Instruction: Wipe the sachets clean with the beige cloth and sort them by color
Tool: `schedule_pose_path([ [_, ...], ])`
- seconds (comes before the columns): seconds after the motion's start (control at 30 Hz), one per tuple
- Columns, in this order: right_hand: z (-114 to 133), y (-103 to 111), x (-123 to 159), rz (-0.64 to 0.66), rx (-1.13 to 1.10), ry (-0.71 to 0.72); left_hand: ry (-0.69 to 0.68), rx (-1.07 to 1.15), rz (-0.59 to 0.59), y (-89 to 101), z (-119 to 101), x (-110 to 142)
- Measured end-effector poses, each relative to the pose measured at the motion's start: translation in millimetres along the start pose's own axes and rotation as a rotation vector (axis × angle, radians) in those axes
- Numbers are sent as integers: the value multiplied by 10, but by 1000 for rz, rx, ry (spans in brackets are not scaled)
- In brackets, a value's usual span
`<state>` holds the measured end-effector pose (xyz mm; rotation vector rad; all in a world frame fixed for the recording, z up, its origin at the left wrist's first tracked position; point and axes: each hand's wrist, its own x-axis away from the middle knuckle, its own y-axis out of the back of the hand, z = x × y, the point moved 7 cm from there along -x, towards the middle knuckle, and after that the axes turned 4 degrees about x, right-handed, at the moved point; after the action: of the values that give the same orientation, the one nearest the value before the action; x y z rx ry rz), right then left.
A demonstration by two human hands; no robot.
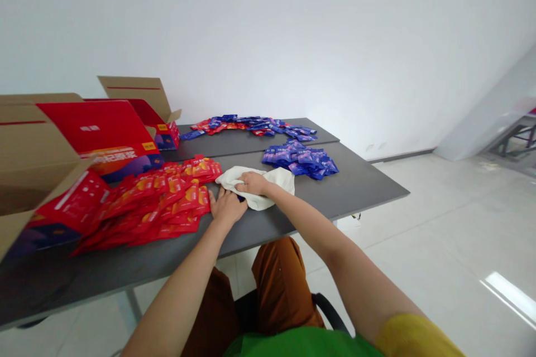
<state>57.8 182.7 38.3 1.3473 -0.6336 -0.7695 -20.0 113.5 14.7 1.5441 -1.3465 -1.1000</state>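
Note:
A white cloth bag lies on the dark grey table in front of me. My right hand rests on top of it, fingers curled and gripping the fabric. My left hand lies flat on the table just left of the bag, fingers stretched toward a big heap of red packets. Something dark blue shows between the two hands at the bag's edge; I cannot make it out.
A pile of blue packets lies beyond the bag. Mixed red and blue packets spread along the far side. Open cardboard boxes with red cartons stand at the left. White floor lies to the right.

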Motion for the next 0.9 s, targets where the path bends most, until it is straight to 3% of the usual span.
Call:
schedule_pose_path([
  [0.2, 13, 105, -201, -64, 46, -74, 4, -18, -4, -33, 6, 0],
  [0.33, 52, 75, -24, -39, 17, 57, -5, -7, -25, -45, 12, -5],
  [0.5, 25, -45, 132, 83, -77, 181, -13, 21, -52, -5, -16, 43],
  [0.77, -121, -3, -287, -28, -18, -105, 30, 19, -44, -28, 32, -66],
  [0.9, -139, 25, -326, -18, -15, -112, 50, 19, -48, -24, 70, -126],
])
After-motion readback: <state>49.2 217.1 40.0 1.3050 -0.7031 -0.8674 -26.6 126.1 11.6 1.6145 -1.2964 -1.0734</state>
